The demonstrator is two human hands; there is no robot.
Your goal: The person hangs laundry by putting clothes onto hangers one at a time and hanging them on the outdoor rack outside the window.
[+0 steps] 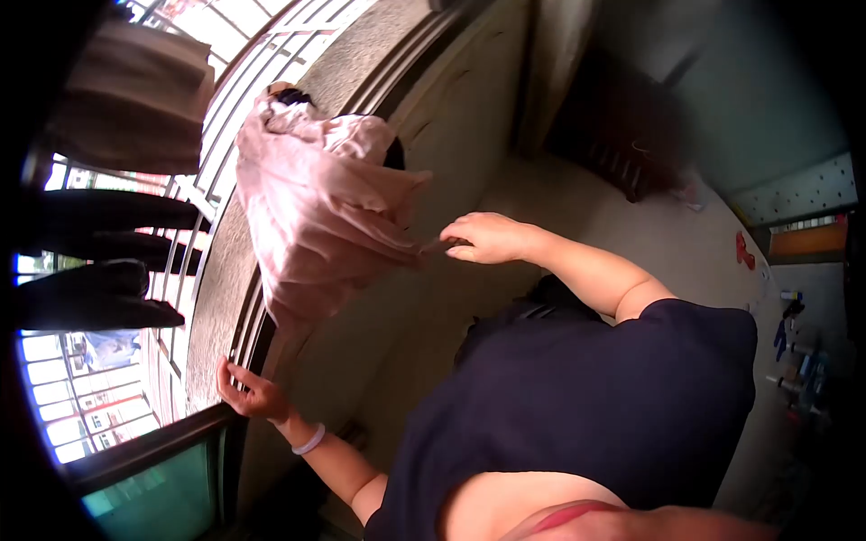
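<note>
The hands are apart. The right hand [492, 238] reaches beside the loose side of a pale pink garment [302, 194], its fingers curled; whether they pinch the cloth cannot be told. The left hand [257, 395], with a white bracelet [309, 439] at the wrist, is at the window track [249, 338], below the garment's lower corner, fingers parted and holding nothing visible.

The garment lies bunched at the window ledge [215, 316], spreading over the track to the room side. It looks light, soft and limp, so it should fold and trail rather than keep a shape; the thin material seems unlikely to break but could slide. The gathered upper part looks like the firmest hold, with a second grip at the lower corner to control the drape.

The metal window bars [225, 135] and the track's narrow ridges are the edges likely to snag it. Dark trousers [104, 293] hang on the outer side, so the more open room for moving it appears to be inward, between ledge and torso.
</note>
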